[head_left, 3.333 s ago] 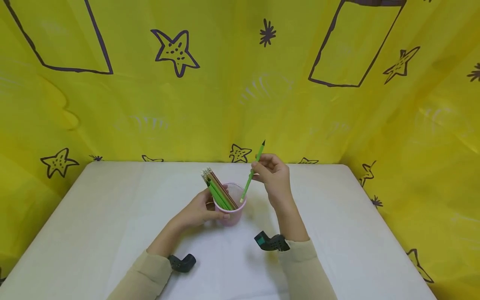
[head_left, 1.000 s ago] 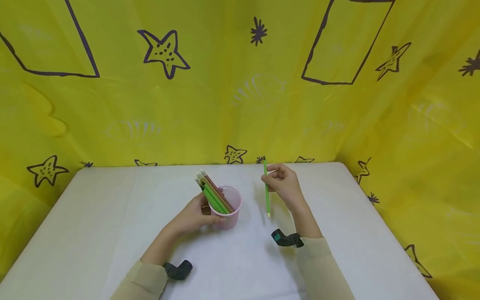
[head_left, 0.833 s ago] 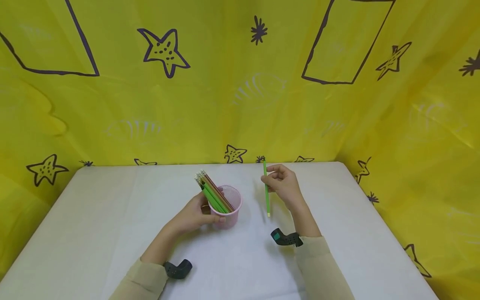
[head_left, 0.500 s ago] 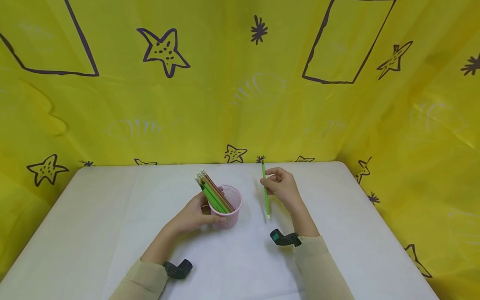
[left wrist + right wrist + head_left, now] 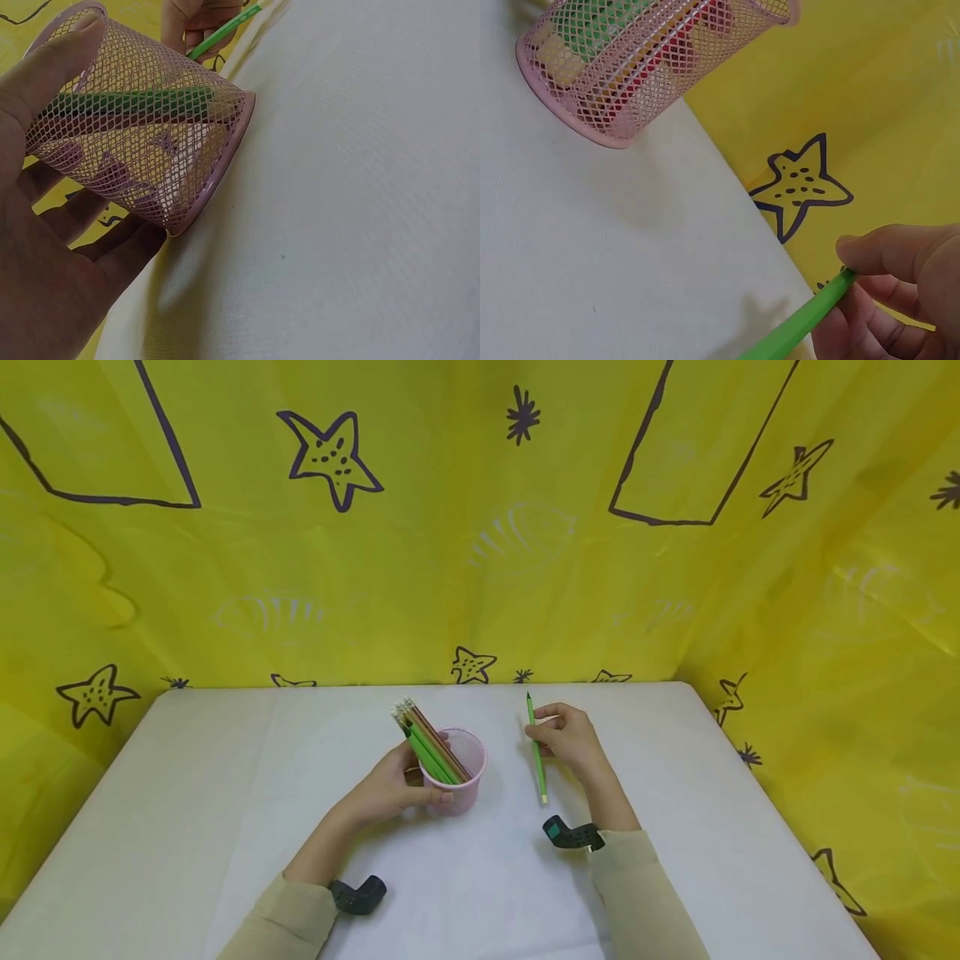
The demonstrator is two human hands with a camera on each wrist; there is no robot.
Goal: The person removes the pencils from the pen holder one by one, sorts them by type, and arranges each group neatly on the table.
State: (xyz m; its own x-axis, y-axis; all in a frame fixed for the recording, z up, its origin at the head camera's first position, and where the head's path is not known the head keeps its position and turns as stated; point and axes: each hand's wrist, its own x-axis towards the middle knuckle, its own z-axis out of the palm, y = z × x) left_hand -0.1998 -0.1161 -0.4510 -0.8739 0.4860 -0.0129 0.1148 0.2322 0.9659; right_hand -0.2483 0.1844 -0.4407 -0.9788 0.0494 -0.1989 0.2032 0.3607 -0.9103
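My left hand (image 5: 390, 787) grips a pink mesh pencil cup (image 5: 459, 797) from its left side, thumb along the near wall and fingers behind. Several green pencils (image 5: 429, 753) and reddish-brown pencils (image 5: 438, 737) lean left inside the cup. The left wrist view shows the cup's base rim (image 5: 238, 146) close over the white tabletop. To the right of the cup, my right hand (image 5: 572, 739) pinches one green pencil (image 5: 537, 767) between thumb and fingers. Its dark tip points away toward the back, and its pale eraser end points down toward me.
The white table (image 5: 465, 893) runs back to a yellow curtain (image 5: 420, 568) printed with starfish, which also closes in both sides. Black wrist cameras (image 5: 358, 895) sit at both beige cuffs.
The right hand has carried its green pencil from over the cup's rim to the right, and lower. The left hand keeps holding the cup in nearly the same place.
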